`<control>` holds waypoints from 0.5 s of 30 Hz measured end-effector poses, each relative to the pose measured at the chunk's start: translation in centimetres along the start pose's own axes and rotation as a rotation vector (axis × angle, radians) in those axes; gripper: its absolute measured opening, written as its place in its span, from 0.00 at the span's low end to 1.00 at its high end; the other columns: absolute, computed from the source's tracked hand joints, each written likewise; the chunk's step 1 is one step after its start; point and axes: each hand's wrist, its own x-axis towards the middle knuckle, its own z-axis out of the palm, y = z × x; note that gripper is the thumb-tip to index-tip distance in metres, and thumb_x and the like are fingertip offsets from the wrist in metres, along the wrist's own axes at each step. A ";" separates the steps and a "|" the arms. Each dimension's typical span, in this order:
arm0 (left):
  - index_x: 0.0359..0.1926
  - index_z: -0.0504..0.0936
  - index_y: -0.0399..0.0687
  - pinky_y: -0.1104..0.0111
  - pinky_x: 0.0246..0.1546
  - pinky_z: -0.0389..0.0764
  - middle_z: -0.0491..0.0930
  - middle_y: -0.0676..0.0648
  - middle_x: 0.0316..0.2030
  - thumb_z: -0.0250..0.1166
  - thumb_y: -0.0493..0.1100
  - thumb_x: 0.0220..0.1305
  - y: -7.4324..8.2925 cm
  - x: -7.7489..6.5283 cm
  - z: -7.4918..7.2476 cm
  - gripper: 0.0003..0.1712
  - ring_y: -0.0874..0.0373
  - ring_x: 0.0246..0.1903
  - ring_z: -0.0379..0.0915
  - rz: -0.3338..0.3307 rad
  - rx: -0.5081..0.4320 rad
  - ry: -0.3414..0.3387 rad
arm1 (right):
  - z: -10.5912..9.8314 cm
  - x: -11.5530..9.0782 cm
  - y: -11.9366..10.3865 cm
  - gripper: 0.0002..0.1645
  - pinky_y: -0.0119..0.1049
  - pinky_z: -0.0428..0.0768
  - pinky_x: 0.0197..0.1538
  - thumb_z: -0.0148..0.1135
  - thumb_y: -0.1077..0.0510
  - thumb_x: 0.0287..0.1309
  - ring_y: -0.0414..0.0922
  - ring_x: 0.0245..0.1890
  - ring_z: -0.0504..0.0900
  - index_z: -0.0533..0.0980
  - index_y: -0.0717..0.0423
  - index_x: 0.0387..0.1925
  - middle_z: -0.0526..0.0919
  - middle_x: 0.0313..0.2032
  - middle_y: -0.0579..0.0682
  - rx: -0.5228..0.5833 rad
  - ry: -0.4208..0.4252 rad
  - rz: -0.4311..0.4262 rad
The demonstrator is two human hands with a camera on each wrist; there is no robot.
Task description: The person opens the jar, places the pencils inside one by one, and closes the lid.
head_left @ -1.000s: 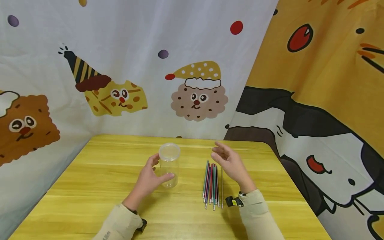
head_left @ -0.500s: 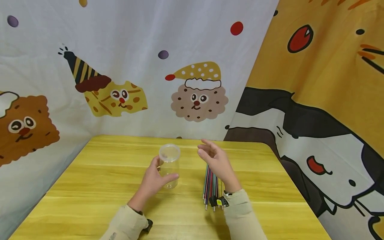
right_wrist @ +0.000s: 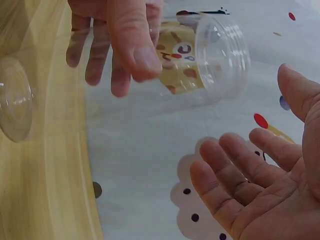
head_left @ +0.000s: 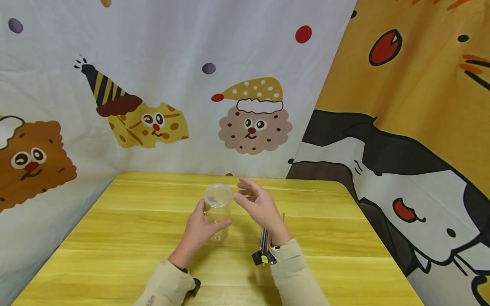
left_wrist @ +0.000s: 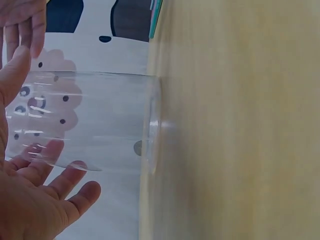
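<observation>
A clear plastic jar (head_left: 219, 212) stands upright on the table, its translucent top (head_left: 218, 196) facing up. My left hand (head_left: 199, 231) holds it from the left side; in the right wrist view the left thumb (right_wrist: 135, 50) crosses the near wall and the fingers wrap behind. Just right of the jar's top, my right hand (head_left: 260, 206) hovers with loosely bent fingers, holding nothing. The right wrist view shows that palm (right_wrist: 270, 200) facing the jar across a gap. A bundle of thin pencils (head_left: 263, 240) lies under the right forearm, mostly hidden by it.
One pencil end (head_left: 284, 216) pokes out beyond the right wrist. The yellow wood-grain table (head_left: 115, 221) meets a cartoon-printed cloth (head_left: 164, 63) at its back and right sides. Cameras are strapped to both wrists.
My right hand has moved left from above the pencils to beside the jar's top, its forearm now covering most of the pencils. Left hand and jar have shifted very slightly right.
</observation>
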 end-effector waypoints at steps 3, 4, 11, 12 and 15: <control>0.76 0.66 0.44 0.33 0.68 0.72 0.73 0.34 0.73 0.83 0.59 0.57 -0.1 0.1 0.3 0.55 0.34 0.74 0.68 0.002 0.023 0.000 | 0.5 0.2 0.1 0.35 0.55 0.82 0.66 0.69 0.50 0.74 0.56 0.66 0.82 0.70 0.48 0.77 0.80 0.70 0.55 -0.014 -0.002 -0.026; 0.76 0.67 0.43 0.33 0.68 0.72 0.74 0.35 0.72 0.83 0.59 0.56 -0.2 0.1 0.3 0.55 0.34 0.73 0.69 0.003 0.026 -0.001 | 0.7 0.2 0.1 0.35 0.57 0.81 0.66 0.69 0.51 0.73 0.57 0.67 0.82 0.71 0.49 0.77 0.80 0.70 0.55 -0.018 -0.004 -0.034; 0.73 0.71 0.45 0.32 0.69 0.70 0.77 0.36 0.70 0.85 0.60 0.53 -0.1 0.2 0.3 0.53 0.35 0.72 0.71 -0.001 0.058 0.003 | 2.0 0.3 -0.2 0.38 0.55 0.82 0.64 0.74 0.47 0.69 0.48 0.62 0.84 0.73 0.49 0.75 0.85 0.64 0.49 -0.110 -0.011 -0.092; 0.73 0.71 0.46 0.32 0.69 0.71 0.77 0.36 0.70 0.85 0.60 0.53 -0.1 0.2 0.2 0.53 0.34 0.72 0.71 0.001 0.066 0.001 | 2.2 0.3 -0.3 0.37 0.55 0.82 0.64 0.74 0.45 0.68 0.46 0.61 0.84 0.74 0.48 0.74 0.86 0.63 0.48 -0.122 -0.010 -0.101; 0.73 0.72 0.48 0.33 0.70 0.70 0.77 0.37 0.71 0.85 0.59 0.54 -0.1 0.1 0.1 0.52 0.35 0.73 0.71 0.023 0.075 -0.012 | 2.8 0.3 -0.6 0.37 0.57 0.82 0.64 0.77 0.43 0.64 0.46 0.61 0.84 0.78 0.46 0.71 0.86 0.63 0.47 -0.155 0.000 -0.120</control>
